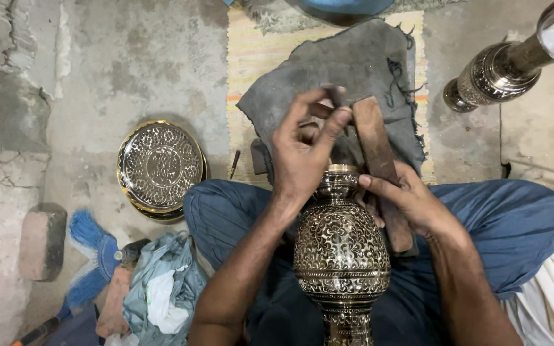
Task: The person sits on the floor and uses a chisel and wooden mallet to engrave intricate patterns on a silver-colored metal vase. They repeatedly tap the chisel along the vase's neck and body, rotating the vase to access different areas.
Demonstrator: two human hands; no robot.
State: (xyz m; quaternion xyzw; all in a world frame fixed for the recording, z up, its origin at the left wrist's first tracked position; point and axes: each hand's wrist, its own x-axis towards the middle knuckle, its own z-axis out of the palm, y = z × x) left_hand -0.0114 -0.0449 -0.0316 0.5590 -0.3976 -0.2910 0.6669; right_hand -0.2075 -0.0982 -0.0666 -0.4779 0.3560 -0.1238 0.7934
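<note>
An engraved brass vase stands upright between my crossed legs in blue trousers. Above its mouth my left hand pinches a small dark metal tool between thumb and fingers. My right hand grips a flat wooden block by its lower end, the block's upper end close beside the tool. A dark grey cloth lies on the striped mat behind both hands.
Stacked engraved brass plates lie on the concrete floor to the left. A second brass vase lies tilted at top right. A brick, a blue brush and a bundle of rags sit at lower left. A small tool lies on the mat.
</note>
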